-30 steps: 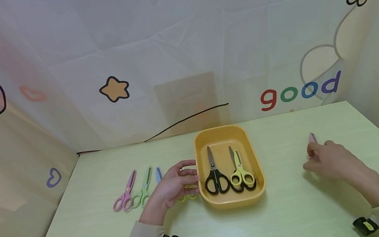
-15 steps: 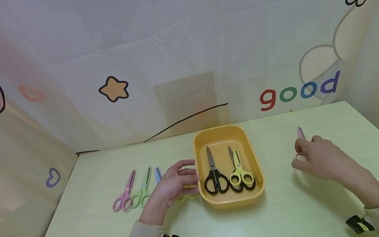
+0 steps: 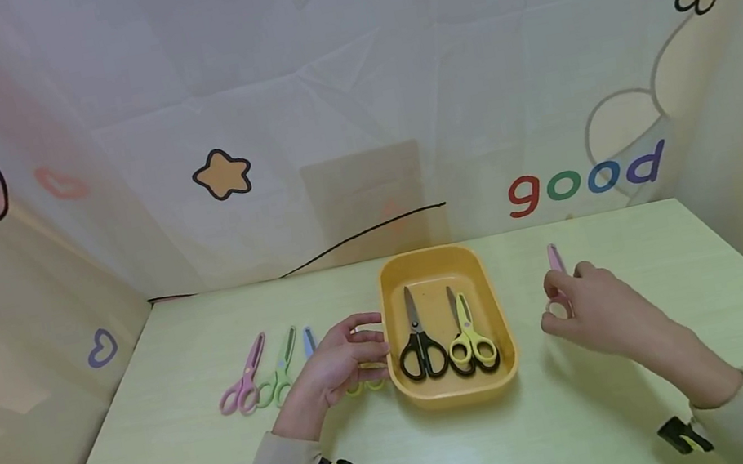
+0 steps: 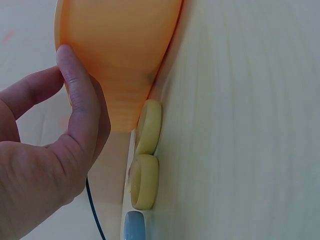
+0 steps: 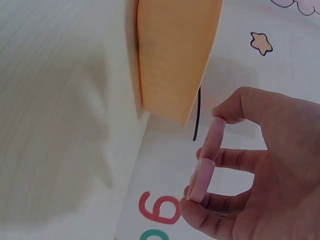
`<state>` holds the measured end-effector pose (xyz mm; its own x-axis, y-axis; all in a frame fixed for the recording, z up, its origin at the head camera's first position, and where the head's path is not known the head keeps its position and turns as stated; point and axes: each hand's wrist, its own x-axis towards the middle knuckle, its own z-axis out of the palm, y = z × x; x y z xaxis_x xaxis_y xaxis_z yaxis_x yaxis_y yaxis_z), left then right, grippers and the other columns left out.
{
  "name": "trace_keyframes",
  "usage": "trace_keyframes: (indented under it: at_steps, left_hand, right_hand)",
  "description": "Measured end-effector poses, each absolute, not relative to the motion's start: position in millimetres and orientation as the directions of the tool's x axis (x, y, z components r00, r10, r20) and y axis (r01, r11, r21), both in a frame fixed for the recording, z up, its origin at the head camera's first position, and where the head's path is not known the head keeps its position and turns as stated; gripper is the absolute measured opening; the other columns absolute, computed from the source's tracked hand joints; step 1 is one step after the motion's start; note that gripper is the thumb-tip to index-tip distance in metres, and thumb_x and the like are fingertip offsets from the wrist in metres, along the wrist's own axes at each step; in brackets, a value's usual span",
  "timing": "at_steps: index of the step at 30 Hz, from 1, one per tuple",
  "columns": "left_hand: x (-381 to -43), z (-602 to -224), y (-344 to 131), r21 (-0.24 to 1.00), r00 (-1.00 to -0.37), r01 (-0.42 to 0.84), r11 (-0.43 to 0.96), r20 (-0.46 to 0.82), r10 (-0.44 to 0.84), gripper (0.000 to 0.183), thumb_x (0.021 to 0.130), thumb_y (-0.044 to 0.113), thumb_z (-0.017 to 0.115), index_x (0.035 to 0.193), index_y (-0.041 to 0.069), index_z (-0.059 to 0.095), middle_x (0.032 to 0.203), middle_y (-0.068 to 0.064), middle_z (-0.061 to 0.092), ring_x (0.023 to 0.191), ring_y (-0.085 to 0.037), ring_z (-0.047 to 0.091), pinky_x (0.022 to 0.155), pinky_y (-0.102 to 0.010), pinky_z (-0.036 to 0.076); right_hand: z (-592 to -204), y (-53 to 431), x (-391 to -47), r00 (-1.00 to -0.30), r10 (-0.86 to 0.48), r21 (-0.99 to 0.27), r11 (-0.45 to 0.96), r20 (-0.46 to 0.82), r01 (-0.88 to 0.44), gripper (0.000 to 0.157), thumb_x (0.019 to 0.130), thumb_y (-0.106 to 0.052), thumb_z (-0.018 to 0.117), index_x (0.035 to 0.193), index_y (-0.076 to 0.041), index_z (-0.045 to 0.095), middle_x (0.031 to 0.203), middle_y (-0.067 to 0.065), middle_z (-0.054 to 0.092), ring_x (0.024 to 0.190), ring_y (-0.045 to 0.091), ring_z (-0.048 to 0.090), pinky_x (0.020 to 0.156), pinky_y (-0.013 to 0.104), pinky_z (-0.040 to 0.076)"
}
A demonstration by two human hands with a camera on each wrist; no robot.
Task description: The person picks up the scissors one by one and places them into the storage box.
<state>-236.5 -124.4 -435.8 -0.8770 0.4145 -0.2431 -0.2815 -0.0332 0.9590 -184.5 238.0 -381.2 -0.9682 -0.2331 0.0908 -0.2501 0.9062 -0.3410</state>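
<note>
My right hand (image 3: 604,307) pinches a pair of pink scissors (image 3: 555,258) above the table, right of the yellow tray (image 3: 461,399). Pink handle loops (image 5: 201,180) lie between thumb and fingers in the right wrist view, the blade end pointing away in the head view. My left hand (image 3: 335,363) touches the tray's left side with its fingertips. Inside the tray lie black-handled scissors (image 3: 425,357) and, at their right, yellow scissors (image 3: 470,335) on top of another black-handled pair. Yellow handle loops (image 4: 146,181) rest on the table below my left hand, partly hidden in the head view.
Pink scissors (image 3: 245,380), green scissors (image 3: 284,363) and blue scissors (image 3: 309,341) lie left of the tray, the blue ones mostly behind my left hand. A printed curtain (image 3: 280,223) stands along the table's back edge.
My right hand has lifted the pink scissors and carried them left, nearer the tray. My left hand and the tray have stayed in place.
</note>
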Motion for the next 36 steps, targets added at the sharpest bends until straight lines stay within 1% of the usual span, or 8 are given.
trace_keyframes:
  at_steps: [9, 13, 18, 21, 27, 32, 36]
  left_hand:
    - [-237, -436, -125, 0.958, -0.874, -0.284, -0.034, -0.244, 0.421, 0.058, 0.095, -0.006, 0.064, 0.148, -0.005, 0.039, 0.112, -0.018, 0.058, 0.087, -0.02, 0.065, 0.072, -0.034, 0.062]
    - [-237, -437, -125, 0.958, -0.873, -0.284, -0.038, -0.242, 0.423, 0.058, 0.095, -0.006, 0.064, 0.148, -0.004, 0.039, 0.113, -0.02, 0.059, 0.088, -0.02, 0.065, 0.072, -0.033, 0.062]
    - [-237, -437, -125, 0.957, -0.872, -0.289, -0.035, -0.248, 0.421, 0.058, 0.095, -0.006, 0.063, 0.148, -0.004, 0.04, 0.11, -0.016, 0.058, 0.085, -0.019, 0.065, 0.071, -0.032, 0.062]
    - [-237, -436, -125, 0.956, -0.873, -0.29, -0.033, -0.251, 0.418, 0.057, 0.095, -0.006, 0.063, 0.147, -0.003, 0.04, 0.112, -0.017, 0.058, 0.086, -0.019, 0.065, 0.072, -0.033, 0.062]
    - [-237, -435, -125, 0.956, -0.874, -0.293, -0.031, -0.255, 0.415, 0.056, 0.095, -0.006, 0.064, 0.147, -0.002, 0.041, 0.113, -0.018, 0.058, 0.087, -0.021, 0.065, 0.073, -0.035, 0.062]
    - [-237, -435, -125, 0.955, -0.872, -0.295, -0.027, -0.257, 0.416, 0.056, 0.096, -0.006, 0.063, 0.147, -0.001, 0.041, 0.113, -0.018, 0.057, 0.088, -0.021, 0.065, 0.073, -0.035, 0.062]
    - [-237, -435, -125, 0.954, -0.871, -0.299, -0.026, -0.261, 0.416, 0.057, 0.096, -0.006, 0.063, 0.148, -0.001, 0.041, 0.115, -0.019, 0.057, 0.088, -0.021, 0.065, 0.073, -0.034, 0.062]
  right_hand:
    - [-369, 212, -184, -0.951, -0.282, -0.302, 0.902, 0.123, -0.307, 0.02, 0.086, -0.023, 0.068, 0.1, -0.013, 0.061, 0.081, 0.007, 0.049, 0.07, 0.024, 0.049, 0.057, 0.035, 0.043]
    - [-364, 202, -185, -0.948, -0.296, -0.297, 0.901, 0.116, -0.318, 0.019, 0.086, -0.023, 0.069, 0.1, -0.013, 0.061, 0.082, 0.007, 0.05, 0.072, 0.024, 0.049, 0.057, 0.034, 0.043]
    - [-358, 189, -186, -0.946, -0.311, -0.309, 0.894, 0.095, -0.325, 0.019, 0.086, -0.023, 0.069, 0.099, -0.014, 0.059, 0.084, 0.008, 0.05, 0.075, 0.025, 0.05, 0.058, 0.034, 0.044]
    - [-356, 180, -187, -0.943, -0.324, -0.31, 0.891, 0.08, -0.332, 0.019, 0.087, -0.024, 0.068, 0.1, -0.014, 0.059, 0.085, 0.009, 0.05, 0.077, 0.025, 0.05, 0.059, 0.034, 0.044]
    - [-359, 162, -187, -0.931, -0.357, -0.31, 0.879, 0.078, -0.363, 0.019, 0.089, -0.024, 0.07, 0.1, -0.015, 0.058, 0.088, 0.009, 0.05, 0.078, 0.026, 0.049, 0.06, 0.034, 0.045]
    - [-365, 148, -187, -0.914, -0.395, -0.283, 0.87, 0.09, -0.404, 0.018, 0.088, -0.024, 0.071, 0.098, -0.015, 0.06, 0.09, 0.012, 0.052, 0.079, 0.027, 0.049, 0.061, 0.034, 0.047]
    - [-369, 137, -187, -0.906, -0.414, -0.257, 0.869, 0.086, -0.422, 0.02, 0.088, -0.025, 0.071, 0.101, -0.014, 0.061, 0.092, 0.015, 0.054, 0.08, 0.028, 0.05, 0.06, 0.035, 0.049]
